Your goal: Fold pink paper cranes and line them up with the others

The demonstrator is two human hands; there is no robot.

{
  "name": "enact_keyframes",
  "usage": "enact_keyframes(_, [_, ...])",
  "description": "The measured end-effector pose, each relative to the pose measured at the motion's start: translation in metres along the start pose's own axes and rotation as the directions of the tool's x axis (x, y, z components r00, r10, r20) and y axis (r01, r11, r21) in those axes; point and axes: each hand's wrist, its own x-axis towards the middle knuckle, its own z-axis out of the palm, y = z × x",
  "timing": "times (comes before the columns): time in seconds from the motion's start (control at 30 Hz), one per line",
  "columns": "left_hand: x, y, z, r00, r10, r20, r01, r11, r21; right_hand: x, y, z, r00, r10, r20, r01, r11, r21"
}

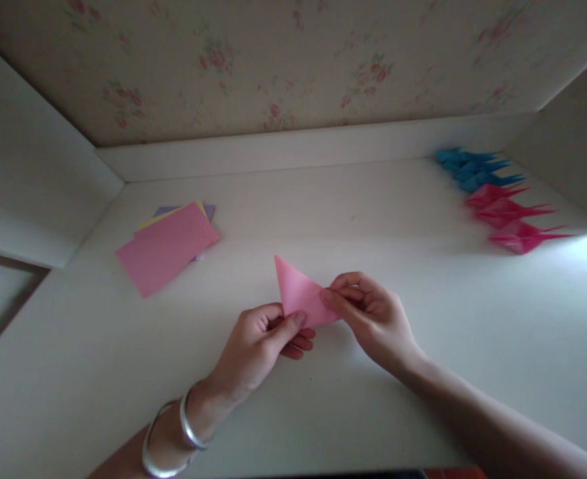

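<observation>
A sheet of pink origami paper (299, 293), folded into a triangle, is held over the middle of the white table. My left hand (268, 339) pinches its lower left edge, thumb on top and fingers underneath. At the paper's right side, my right hand (368, 313) grips the edge between thumb and fingers. One pointed corner of the triangle sticks up toward the far left. Parts of the lower edge are covered by my left thumb, and the fingertips beneath the paper are hidden.
Left of my hands lies a loose stack of paper sheets (171, 247), pink on top with yellow and purple beneath. Several folded blue paper cranes (478, 174) and pink paper cranes (516, 233) line the far right. A wall with flowered paper (253, 73) rises behind the white table (98, 372).
</observation>
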Motion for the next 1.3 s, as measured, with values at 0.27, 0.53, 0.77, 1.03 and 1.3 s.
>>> enact_keyframes(0.27, [0.0,0.0,0.001,1.0,0.02,0.017,-0.02,0.998,0.054,-0.005,0.003,-0.002,0.996,-0.084,-0.04,0.079,0.99,-0.115])
enact_keyframes(0.53, [-0.002,-0.002,-0.001,0.996,0.073,0.043,-0.076,0.994,0.078,-0.006,0.004,-0.002,0.991,-0.133,-0.028,0.127,0.981,-0.149])
enact_keyframes(0.77, [-0.004,-0.001,-0.002,0.992,0.126,0.028,-0.128,0.987,0.098,-0.006,-0.004,0.002,0.992,0.01,0.124,-0.022,0.995,0.096])
enact_keyframes(1.03, [-0.004,0.001,-0.004,0.988,0.153,0.006,-0.153,0.983,0.101,-0.005,-0.005,0.003,0.973,0.119,0.198,-0.121,0.993,-0.003])
enact_keyframes(1.3, [-0.003,0.004,-0.004,0.995,0.088,-0.045,-0.086,0.996,0.036,-0.004,-0.011,0.002,0.962,0.175,0.212,-0.203,0.972,0.117])
